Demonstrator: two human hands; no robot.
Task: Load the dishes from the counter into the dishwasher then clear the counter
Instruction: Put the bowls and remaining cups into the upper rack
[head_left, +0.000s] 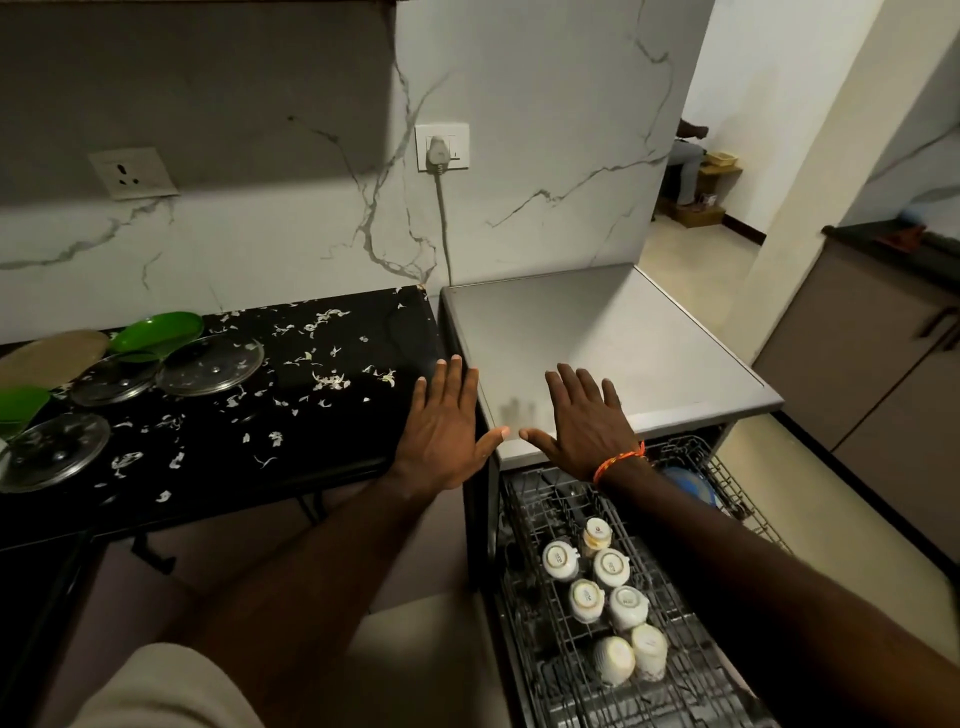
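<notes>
From the head view, the left hand (444, 426) and right hand (584, 421) hover flat with fingers spread, holding nothing, between the scrap-strewn black table (322, 415) bearing glass lids (210, 364) and green plates (158, 327) and the dishwasher rack (571, 499) of upturned cups (610, 569).

We hold our left hand (444, 423) and right hand (584, 423) out flat, fingers spread, thumbs nearly meeting, above the seam between the black counter (311, 431) and the grey dishwasher (597, 332). On the counter lie three glass lids (210, 365), green plates (158, 328) and scattered white scraps (330, 379). Below, the pulled-out rack (540, 525) carries upturned white cups (612, 567) and a blue dish (688, 483) (partly hidden by our right forearm). A plug (437, 152) sits in the wall socket.
</notes>
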